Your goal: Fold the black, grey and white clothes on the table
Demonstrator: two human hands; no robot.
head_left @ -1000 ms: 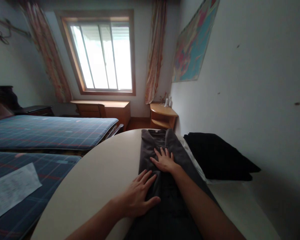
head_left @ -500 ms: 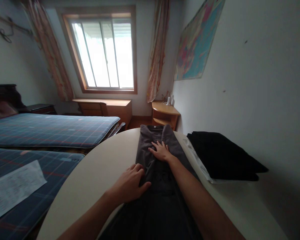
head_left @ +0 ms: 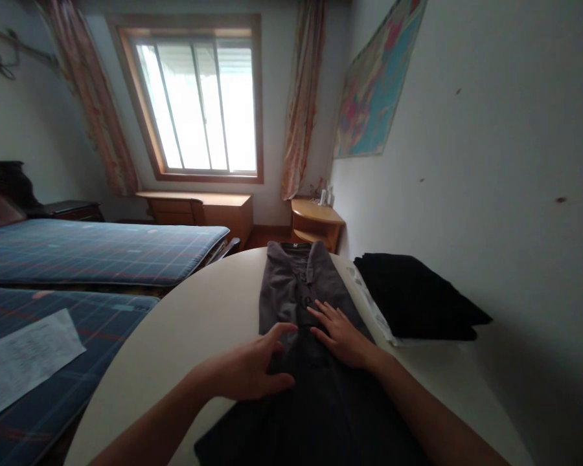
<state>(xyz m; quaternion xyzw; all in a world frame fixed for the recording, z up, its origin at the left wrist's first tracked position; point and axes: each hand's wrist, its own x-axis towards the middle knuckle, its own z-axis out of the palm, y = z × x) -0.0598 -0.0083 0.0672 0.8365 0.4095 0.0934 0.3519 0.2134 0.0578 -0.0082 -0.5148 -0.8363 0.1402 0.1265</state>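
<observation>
A dark grey shirt (head_left: 291, 278) lies lengthwise on the pale round table (head_left: 194, 310), its collar at the far edge and its lower part running toward me. Flat on the right side of its front rests my right hand (head_left: 342, 333), fingers stretched out and pointing left. My left hand (head_left: 257, 366) is over the shirt's left edge, thumb and index finger apart with a gap between them. Its other fingers are curled and partly hidden. Neither hand grips the cloth as far as I can see.
Folded black cloth (head_left: 418, 298) lies on a white sheet at the table's right, near the wall. To the left are beds with plaid mattresses (head_left: 102, 252), one bearing a printed paper (head_left: 29, 362). A desk (head_left: 228, 213) and a corner shelf (head_left: 315, 210) stand beyond.
My right hand has slid down the shirt toward me and a little right. The left index finger has straightened away from the thumb. The shirt's upper front lies more uncovered.
</observation>
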